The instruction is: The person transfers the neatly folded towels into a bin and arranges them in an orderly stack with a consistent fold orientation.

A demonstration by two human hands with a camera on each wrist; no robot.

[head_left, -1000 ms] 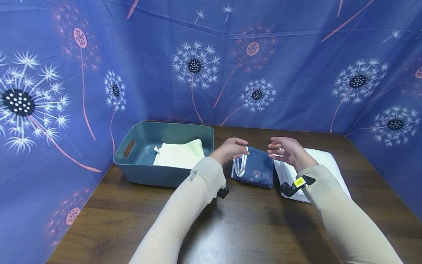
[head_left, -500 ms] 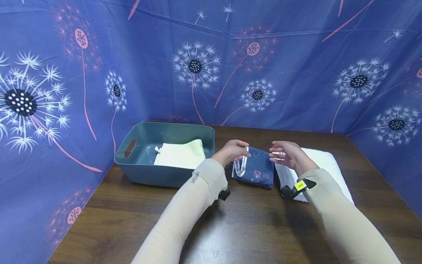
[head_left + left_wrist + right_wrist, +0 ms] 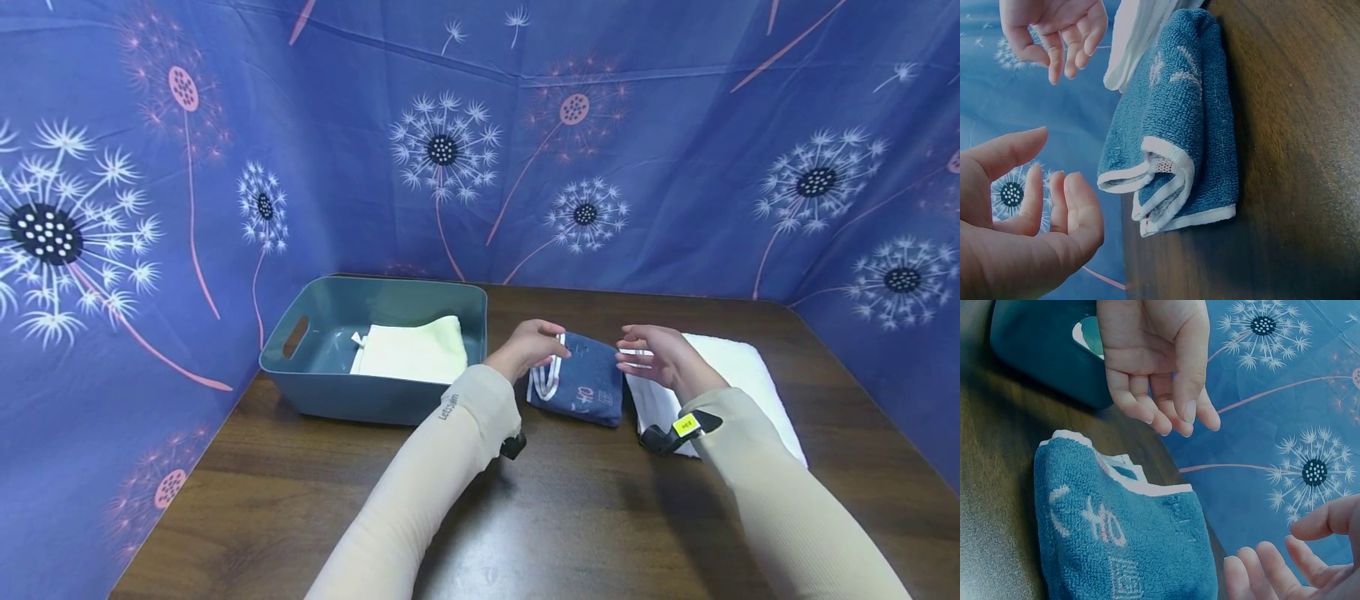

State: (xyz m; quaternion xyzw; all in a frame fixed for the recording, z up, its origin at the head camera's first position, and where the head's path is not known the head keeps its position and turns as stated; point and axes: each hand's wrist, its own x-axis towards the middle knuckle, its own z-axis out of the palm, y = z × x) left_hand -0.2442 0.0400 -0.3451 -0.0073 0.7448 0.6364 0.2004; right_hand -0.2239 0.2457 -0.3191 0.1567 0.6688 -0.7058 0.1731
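Note:
A folded blue towel (image 3: 588, 379) with white edging and pale lettering lies on the table between my two hands. My left hand (image 3: 531, 343) hovers over its left side, fingers loosely bent with nothing in them. In the left wrist view the towel's layered folds (image 3: 1169, 181) face that hand, apart from the fingers. On the other side my right hand (image 3: 660, 354) is held above the gap between the blue towel and a folded white towel (image 3: 738, 375), its fingers relaxed and holding nothing. The right wrist view shows both hands raised beside the blue towel (image 3: 1122, 531).
A dark teal plastic bin (image 3: 345, 398) with handle holes stands at the left, close to my left forearm. Inside it lies a folded pale cream cloth (image 3: 408, 350). Behind the wooden table (image 3: 300, 500) hangs a blue dandelion-print curtain (image 3: 337, 167).
Both hands have sunk slightly toward the table, the right one a little more. The towels and the bin have stayed where they were.

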